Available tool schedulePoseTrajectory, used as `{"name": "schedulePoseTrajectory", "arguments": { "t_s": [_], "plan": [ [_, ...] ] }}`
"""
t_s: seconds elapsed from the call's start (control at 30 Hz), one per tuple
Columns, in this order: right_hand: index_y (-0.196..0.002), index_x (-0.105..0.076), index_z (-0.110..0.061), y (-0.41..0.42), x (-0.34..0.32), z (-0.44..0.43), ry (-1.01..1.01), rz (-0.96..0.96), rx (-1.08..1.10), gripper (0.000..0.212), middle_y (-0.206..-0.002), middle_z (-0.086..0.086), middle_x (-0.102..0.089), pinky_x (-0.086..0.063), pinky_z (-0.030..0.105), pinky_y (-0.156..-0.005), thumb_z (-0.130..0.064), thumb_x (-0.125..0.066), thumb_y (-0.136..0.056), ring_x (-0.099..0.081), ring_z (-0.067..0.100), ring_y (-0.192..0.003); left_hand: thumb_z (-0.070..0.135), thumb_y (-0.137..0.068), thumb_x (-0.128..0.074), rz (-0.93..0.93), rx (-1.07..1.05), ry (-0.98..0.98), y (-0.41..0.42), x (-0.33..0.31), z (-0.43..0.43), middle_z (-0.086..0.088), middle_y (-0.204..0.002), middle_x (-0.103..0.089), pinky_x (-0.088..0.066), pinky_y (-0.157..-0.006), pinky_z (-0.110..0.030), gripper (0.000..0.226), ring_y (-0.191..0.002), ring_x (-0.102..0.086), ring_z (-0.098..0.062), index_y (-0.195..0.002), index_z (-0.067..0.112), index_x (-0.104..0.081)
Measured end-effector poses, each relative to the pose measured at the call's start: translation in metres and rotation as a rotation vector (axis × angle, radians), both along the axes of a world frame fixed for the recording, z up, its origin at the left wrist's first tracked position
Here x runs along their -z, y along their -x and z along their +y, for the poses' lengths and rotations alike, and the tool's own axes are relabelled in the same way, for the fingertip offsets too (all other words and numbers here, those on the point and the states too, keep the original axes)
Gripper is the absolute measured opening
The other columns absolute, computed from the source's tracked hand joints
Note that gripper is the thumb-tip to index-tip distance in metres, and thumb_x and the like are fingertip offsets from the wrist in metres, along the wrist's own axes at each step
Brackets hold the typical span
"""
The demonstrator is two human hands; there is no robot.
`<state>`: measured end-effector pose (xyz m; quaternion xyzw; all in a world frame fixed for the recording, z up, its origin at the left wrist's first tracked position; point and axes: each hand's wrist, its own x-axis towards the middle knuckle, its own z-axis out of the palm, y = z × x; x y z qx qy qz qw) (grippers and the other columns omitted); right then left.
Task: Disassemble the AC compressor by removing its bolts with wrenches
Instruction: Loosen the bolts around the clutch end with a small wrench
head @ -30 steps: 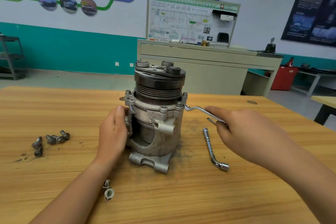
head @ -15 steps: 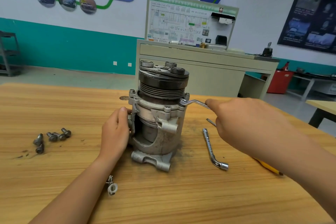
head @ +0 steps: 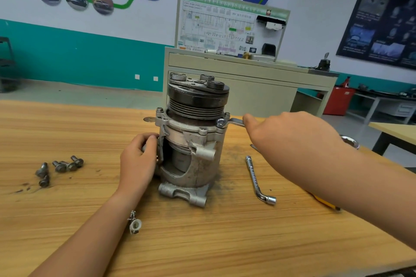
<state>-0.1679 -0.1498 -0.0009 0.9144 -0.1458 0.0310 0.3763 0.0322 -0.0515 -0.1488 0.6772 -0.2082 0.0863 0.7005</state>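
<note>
The AC compressor (head: 191, 141) stands upright on the wooden table (head: 202, 243), its black pulley on top. My left hand (head: 137, 162) presses against its left side and grips the housing. My right hand (head: 290, 139) holds a ring wrench (head: 234, 122), whose ring end sits over a bolt (head: 221, 122) on the compressor's right flange. The wrench's other ring end (head: 350, 141) pokes out behind my wrist. Another flange bolt (head: 203, 130) faces me, and one (head: 159, 110) stands at the left corner.
Several removed bolts (head: 60, 167) lie on the table at the left. An L-shaped socket wrench (head: 258, 181) lies right of the compressor. A small white fitting (head: 134, 224) lies near my left forearm. A yellow-handled tool (head: 326, 203) peeks from under my right arm.
My right hand has swung the wrench handle away from me, toward the back of the table, around the right flange bolt. My left hand stays on the compressor.
</note>
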Motion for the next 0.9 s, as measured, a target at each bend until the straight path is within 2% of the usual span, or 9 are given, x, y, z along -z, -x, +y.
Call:
{"name": "schedulePoseTrajectory", "arguments": {
  "t_s": [0.27,0.4,0.53,0.67,0.73,0.9],
  "plan": [
    [-0.134,-0.035,-0.014,-0.004,-0.003,-0.009,-0.007,-0.044,-0.007,0.048,-0.059,-0.001,-0.029,-0.019,0.023,-0.038,0.002,-0.041,-0.088,-0.025,0.012,-0.046,0.016,-0.095,-0.047,0.019,-0.001,0.003,0.002,-0.002,0.001,0.009,-0.087,-0.064,-0.050,-0.086,-0.049,0.021,-0.091,-0.060,-0.017,-0.087,0.026,-0.064],
    [-0.133,-0.037,-0.018,-0.005,-0.006,-0.013,-0.016,-0.066,-0.020,0.049,-0.061,-0.002,-0.031,-0.018,0.022,-0.037,0.001,-0.038,-0.088,-0.027,0.010,-0.047,0.016,-0.095,-0.047,0.023,0.002,0.003,0.002,-0.003,0.001,0.010,-0.086,-0.064,-0.051,-0.083,-0.044,0.025,-0.090,-0.060,-0.016,-0.082,0.032,-0.061],
    [-0.129,-0.041,-0.019,-0.007,-0.003,-0.011,-0.034,-0.090,-0.027,0.047,-0.060,-0.002,-0.030,-0.017,0.023,-0.038,0.001,-0.037,-0.086,-0.025,0.011,-0.046,0.015,-0.094,-0.047,0.029,0.007,0.012,0.001,-0.002,0.001,0.005,-0.087,-0.066,-0.049,-0.084,-0.043,0.020,-0.090,-0.060,-0.019,-0.089,0.022,-0.066],
    [-0.141,-0.025,-0.029,-0.009,-0.004,-0.020,-0.106,-0.128,-0.005,0.065,-0.059,-0.002,-0.035,-0.022,0.022,-0.037,0.004,-0.038,-0.086,-0.032,0.010,-0.047,0.016,-0.094,-0.047,0.036,0.009,0.008,0.002,-0.002,0.002,0.005,-0.088,-0.066,-0.049,-0.084,-0.042,0.020,-0.092,-0.061,-0.019,-0.090,0.021,-0.066],
    [-0.143,-0.016,-0.032,-0.008,-0.003,-0.022,-0.077,-0.120,-0.019,0.070,-0.057,-0.002,-0.036,-0.022,0.021,-0.035,0.004,-0.039,-0.087,-0.032,0.010,-0.045,0.015,-0.094,-0.047,0.042,0.007,0.012,0.002,-0.003,0.002,0.006,-0.087,-0.066,-0.049,-0.084,-0.042,0.021,-0.092,-0.061,-0.019,-0.088,0.023,-0.065],
    [-0.144,-0.015,-0.026,-0.009,0.002,-0.022,-0.020,-0.092,-0.028,0.066,-0.056,-0.002,-0.034,-0.021,0.022,-0.035,0.001,-0.042,-0.089,-0.031,0.010,-0.043,0.014,-0.094,-0.047,0.025,-0.002,0.007,0.003,-0.004,0.002,0.010,-0.084,-0.065,-0.048,-0.079,-0.035,0.024,-0.089,-0.060,-0.016,-0.083,0.028,-0.063]
  ]
}}
